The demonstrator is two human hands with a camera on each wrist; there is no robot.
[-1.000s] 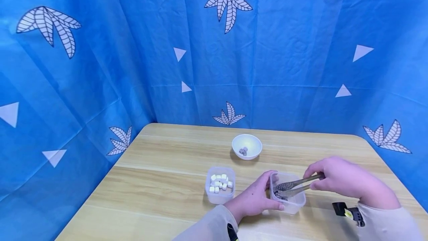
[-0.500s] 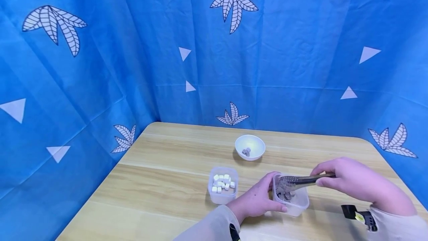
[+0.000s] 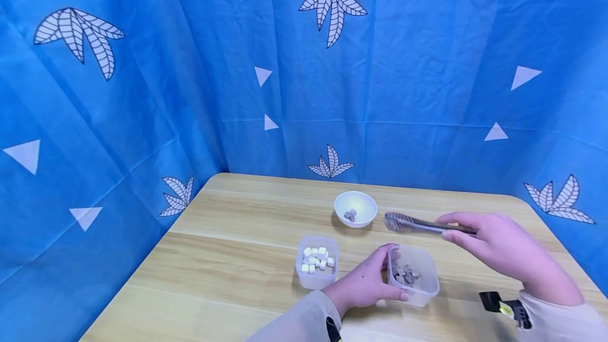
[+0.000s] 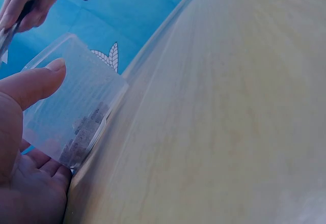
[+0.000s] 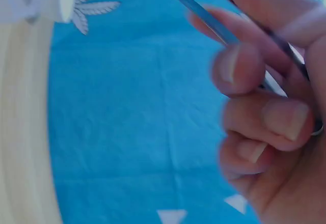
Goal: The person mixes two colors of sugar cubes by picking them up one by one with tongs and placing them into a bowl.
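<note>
Lifted since a second ago: metal tongs (image 3: pixel 418 224), then dipped into the right-hand clear tub (image 3: pixel 418 278), now up and out, held level above the bench (image 3: pixel 228 257) between that tub and the white bowl (image 3: pixel 355 208). Tips closed together, pointing left toward the bowl; whether anything sits between them cannot be told from the head view. Right hand (image 3: pixel 499 244) grasping the tongs, fingers (image 5: pixel 254 76) curled round both arms, thumb pressing on top, confirmed in the right wrist view though blurred.

Left hand (image 3: pixel 363 284) in the same place as before, steadying the tub: thumb (image 4: pixel 35 84) along the near wall, fingers wrapped on the far side, palm on the bench. Small dark brown chunks (image 3: pixel 405 274) lying in the tub bottom, seen through the wall in the left wrist view.

White bowl just beyond, holding a few of the same dark chunks (image 3: pixel 350 216). Second clear tub (image 3: pixel 317 271) just left of the left hand, filled with small white cubes (image 3: pixel 315 258). Pale sleeves on both arms; black wrist device (image 3: pixel 503 307) by the right cuff. Blue leaf-print curtain (image 3: pixel 142 94) closing in the bench on all sides.
</note>
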